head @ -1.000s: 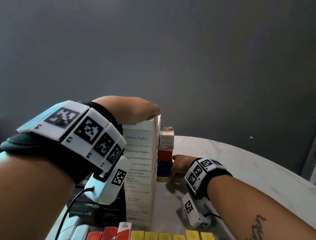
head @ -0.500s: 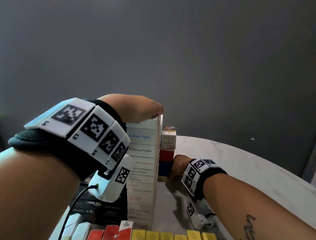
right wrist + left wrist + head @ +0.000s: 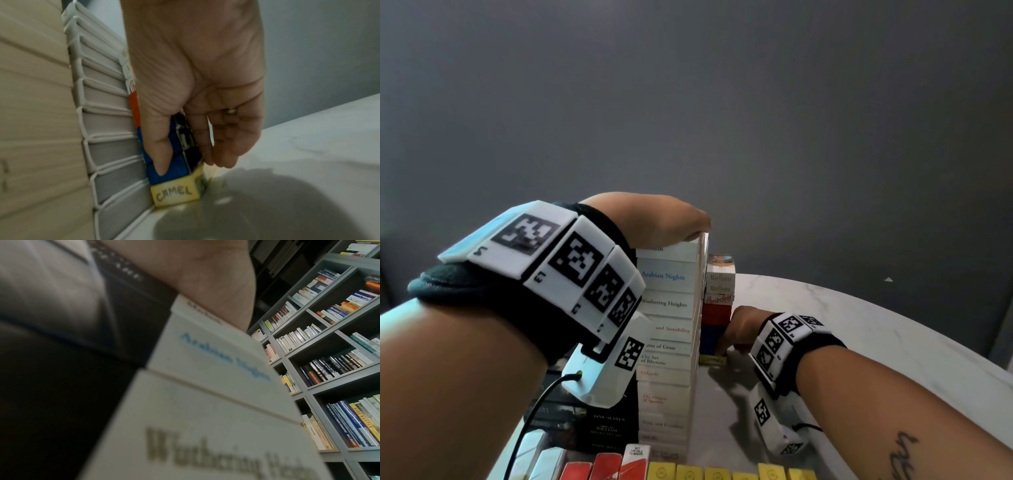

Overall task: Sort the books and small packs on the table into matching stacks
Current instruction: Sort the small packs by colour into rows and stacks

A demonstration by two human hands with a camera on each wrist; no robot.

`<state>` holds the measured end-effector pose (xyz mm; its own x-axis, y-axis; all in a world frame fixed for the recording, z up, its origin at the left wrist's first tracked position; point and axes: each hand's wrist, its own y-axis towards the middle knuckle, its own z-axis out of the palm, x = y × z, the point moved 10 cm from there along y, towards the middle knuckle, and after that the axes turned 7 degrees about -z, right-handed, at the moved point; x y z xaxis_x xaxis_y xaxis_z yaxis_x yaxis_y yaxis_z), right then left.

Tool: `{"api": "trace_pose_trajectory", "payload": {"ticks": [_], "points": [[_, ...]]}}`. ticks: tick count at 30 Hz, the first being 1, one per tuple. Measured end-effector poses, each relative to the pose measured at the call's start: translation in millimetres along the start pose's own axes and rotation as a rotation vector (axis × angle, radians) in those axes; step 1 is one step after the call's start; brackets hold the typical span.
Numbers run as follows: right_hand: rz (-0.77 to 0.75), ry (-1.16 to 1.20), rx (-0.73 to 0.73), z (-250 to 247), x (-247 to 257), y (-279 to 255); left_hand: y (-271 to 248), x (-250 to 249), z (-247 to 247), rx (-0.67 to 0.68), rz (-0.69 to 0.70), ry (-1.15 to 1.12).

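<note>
A tall stack of white books (image 3: 671, 329) stands on the marble table (image 3: 876, 329). My left hand (image 3: 671, 219) rests on its top book, and the palm (image 3: 216, 280) lies over that book's spine; the fingers are hidden. Right beside it stands a stack of small packs (image 3: 719, 301): white ones on top, red, then blue, with a yellow Camel pack (image 3: 174, 193) at the bottom. My right hand (image 3: 739, 325) grips the blue packs (image 3: 176, 167) low in this stack, thumb (image 3: 160, 151) on the near face and fingers (image 3: 207, 146) on the right side.
A stack of black books (image 3: 606, 421) lies left of the white stack. Along the table's near edge runs a row of packs: white (image 3: 534, 459), red (image 3: 602, 466), yellow (image 3: 722, 474). A grey wall stands behind. Bookshelves (image 3: 329, 353) show in the left wrist view.
Both hands keep their places on the two stacks. Only the view has shifted slightly, so the stacks sit a little further right.
</note>
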<state>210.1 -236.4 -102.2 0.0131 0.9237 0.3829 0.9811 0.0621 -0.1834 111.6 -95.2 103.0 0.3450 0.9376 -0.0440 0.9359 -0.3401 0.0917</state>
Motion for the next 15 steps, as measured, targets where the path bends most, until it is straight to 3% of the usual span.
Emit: {"api": "trace_pose_trajectory", "payload": {"ticks": [4, 11, 15], "points": [[-0.025, 0.153, -0.004, -18.0, 15.5, -10.0, -1.8, -3.0, -1.7, -0.018, 0.033, -0.047], [-0.028, 0.13, -0.04, -31.2, 22.0, -12.4, -1.1, 5.7, -2.0, -0.03, -0.048, -0.367], [-0.025, 0.106, -0.053, -31.7, 22.5, -13.1, -4.5, 2.6, -1.4, -0.015, -0.047, -0.271]]}}
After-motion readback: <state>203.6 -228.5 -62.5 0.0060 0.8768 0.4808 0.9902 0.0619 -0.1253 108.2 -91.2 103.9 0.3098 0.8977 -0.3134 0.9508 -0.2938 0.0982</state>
